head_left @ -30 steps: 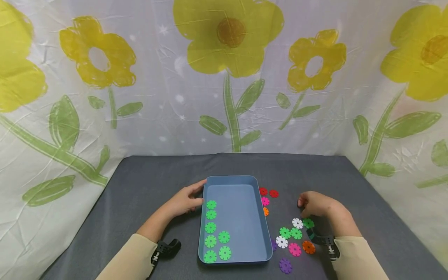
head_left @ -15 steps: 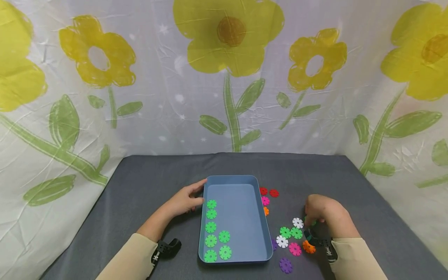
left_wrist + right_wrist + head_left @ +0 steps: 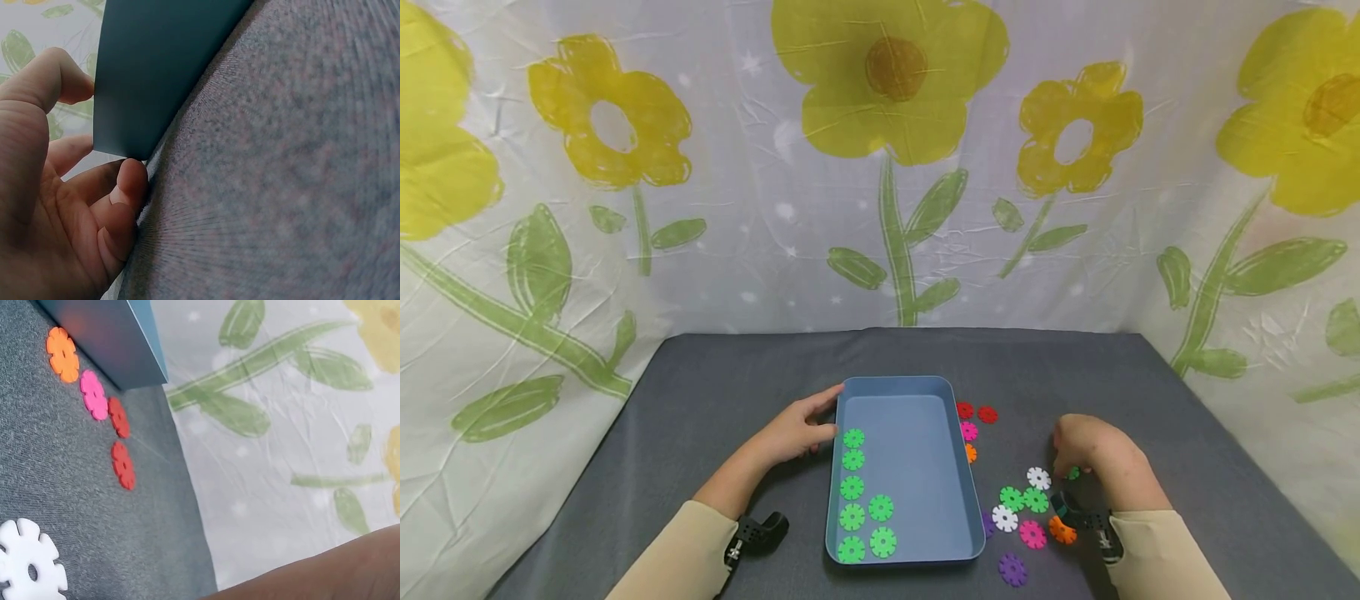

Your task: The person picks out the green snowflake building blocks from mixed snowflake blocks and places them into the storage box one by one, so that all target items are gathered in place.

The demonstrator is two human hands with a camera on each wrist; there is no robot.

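In the head view my left hand rests against the left side of a blue-grey tray. Its index finger reaches the far corner and its thumb touches the side; the left wrist view shows the hand at the tray's outer wall. Off to the tray's right, my right hand bends down with curled fingers over a green interlocking disc, which is mostly covered. Its fingertips are hidden, and the right wrist view catches only a blurred part of the hand. Several green discs lie inside the tray along its left.
Beside the right hand lie a white disc, green discs, a pink disc, an orange disc and a purple disc. Red discs sit near the tray's far right. A flowered curtain surrounds the dark cloth.
My right hand has moved slightly right and turned down onto the green disc beside the white one, and that disc has shifted a little right. The left hand and tray stay still.
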